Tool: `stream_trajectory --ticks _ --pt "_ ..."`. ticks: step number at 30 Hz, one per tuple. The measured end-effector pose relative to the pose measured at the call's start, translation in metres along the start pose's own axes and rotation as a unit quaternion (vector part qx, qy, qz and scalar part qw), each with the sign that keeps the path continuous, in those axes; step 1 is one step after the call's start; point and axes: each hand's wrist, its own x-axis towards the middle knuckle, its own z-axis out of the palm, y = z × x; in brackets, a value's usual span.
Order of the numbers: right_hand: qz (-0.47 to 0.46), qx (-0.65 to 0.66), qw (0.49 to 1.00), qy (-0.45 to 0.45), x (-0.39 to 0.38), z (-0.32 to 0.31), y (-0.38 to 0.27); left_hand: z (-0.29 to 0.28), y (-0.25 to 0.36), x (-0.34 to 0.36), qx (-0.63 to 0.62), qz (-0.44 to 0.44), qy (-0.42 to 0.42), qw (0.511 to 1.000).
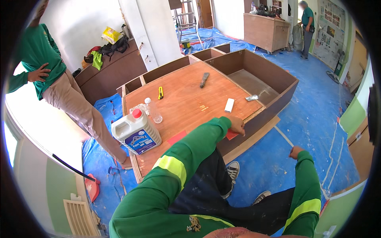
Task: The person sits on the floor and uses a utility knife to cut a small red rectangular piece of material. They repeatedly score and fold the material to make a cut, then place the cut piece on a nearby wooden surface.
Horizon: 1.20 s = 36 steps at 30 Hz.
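My left hand (237,125) is closed at the near edge of a large wooden cabinet (178,89) lying flat, its fingers bent down over the rim. A red sheet (231,135), like sandpaper, shows under it and seems gripped. A second red sheet (177,137) lies on the panel beside my forearm. Near the left hand are a white block (229,105) and a crumpled silvery packet (251,97). My right hand (295,152) hangs closed above the floor to the right, with nothing visible in it.
On the panel stand a white paint-thinner jug (154,133) and a clear bottle (155,114), near a yellow cutter (160,93) and a scraper-like tool (204,80). One person (51,59) stands at left, another (307,23) far right. Blue sheeting (313,99) covers the floor; a ladder (186,22) stands behind.
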Motion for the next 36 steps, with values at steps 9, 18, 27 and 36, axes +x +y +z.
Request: stream_trajectory --ticks 9,18,27,36 --pt "0.001 0.001 1.0 0.007 0.022 -0.009 -0.015 -0.003 0.001 0.022 0.037 0.025 -0.002 0.999" --pt "0.072 0.072 0.994 -0.034 -0.039 -0.035 -0.039 -0.011 -0.004 0.016 0.013 0.017 -0.04 0.999" --pt "0.106 0.021 0.992 -0.07 -0.056 -0.037 -0.021 -0.006 -0.012 0.021 0.011 0.033 -0.034 0.999" --pt "0.077 0.085 0.993 -0.028 -0.051 -0.045 -0.044 -0.002 -0.006 0.018 0.067 0.016 -0.031 0.997"
